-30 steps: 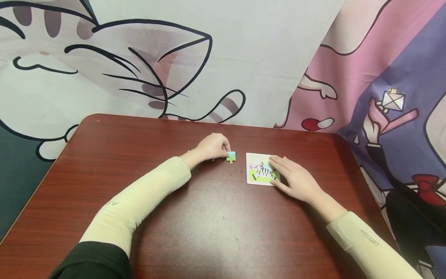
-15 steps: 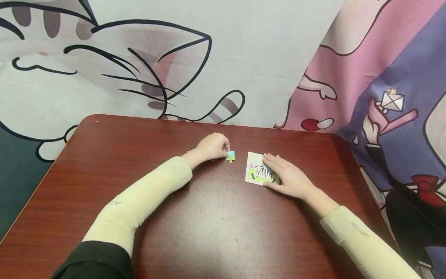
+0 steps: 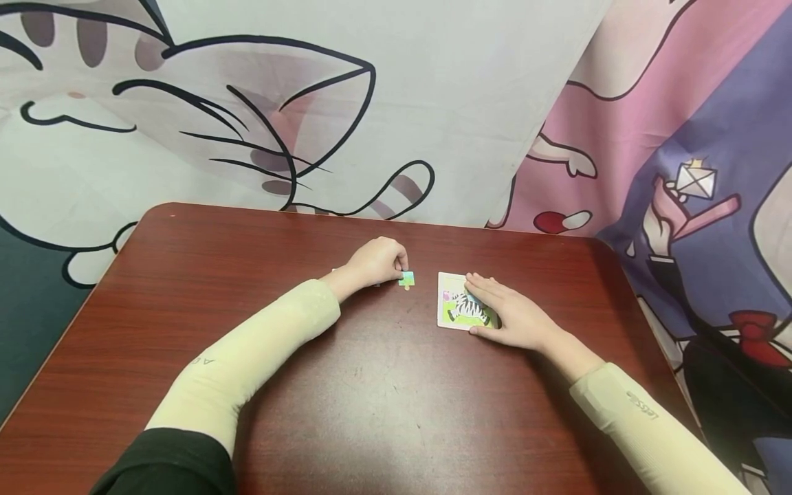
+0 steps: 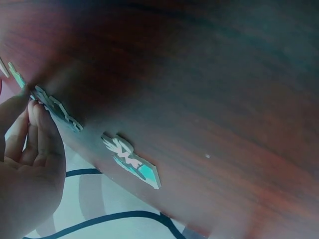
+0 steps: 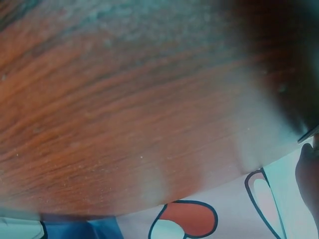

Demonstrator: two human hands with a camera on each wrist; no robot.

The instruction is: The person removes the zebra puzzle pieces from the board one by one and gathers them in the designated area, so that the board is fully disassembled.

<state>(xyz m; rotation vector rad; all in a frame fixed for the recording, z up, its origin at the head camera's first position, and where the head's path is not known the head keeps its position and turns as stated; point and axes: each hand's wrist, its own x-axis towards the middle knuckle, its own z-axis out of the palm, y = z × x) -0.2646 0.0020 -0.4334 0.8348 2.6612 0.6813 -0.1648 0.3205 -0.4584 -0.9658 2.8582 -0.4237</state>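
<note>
In the head view my left hand (image 3: 379, 261) pinches a small blue-and-green jigsaw piece (image 3: 406, 279) between thumb and fingertips, low over the table. The left wrist view shows that piece (image 4: 16, 74) edge-on at the fingertips. Close behind the fingers lies a darker jigsaw piece (image 4: 60, 110); farther off is another one (image 4: 132, 162) with white, pink and turquoise print. To the right, a square zebra puzzle (image 3: 467, 302) with a white border lies flat. My right hand (image 3: 513, 313) rests on its right side with the fingers straight, hiding that part.
The reddish-brown wooden table (image 3: 371, 385) has its far edge against a white curtain (image 3: 470, 117) printed with a cat. A pink and purple printed curtain (image 3: 668, 124) hangs along the right side.
The right hand has moved left, farther over the zebra puzzle, which tilted briefly and is now straight again. The left hand's jigsaw piece has shifted slightly left and down.
</note>
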